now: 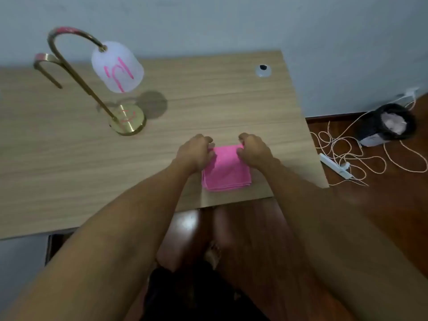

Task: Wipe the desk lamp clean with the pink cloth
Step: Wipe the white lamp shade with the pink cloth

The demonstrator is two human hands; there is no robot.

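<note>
Folded pink cloth is lying near the desk's front edge; left hand and right hand are pinching its far corners. Desk lamp is standing well apart, far left.

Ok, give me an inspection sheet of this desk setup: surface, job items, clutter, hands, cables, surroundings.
Surface: wooden desk, pale grain, against the wall.
Job's things: desk lamp, brass arm and base, white shade with pink marks, upright at left; pink cloth, folded, near the front edge.
Clutter: small round cable port near the far edge.
Hands: left hand and right hand, fingers curled, pinching the cloth's far corners.
Cables: pale cord tangled on the floor by a white power strip.
Surroundings: wooden floor, dark bin, grey wall.
</note>
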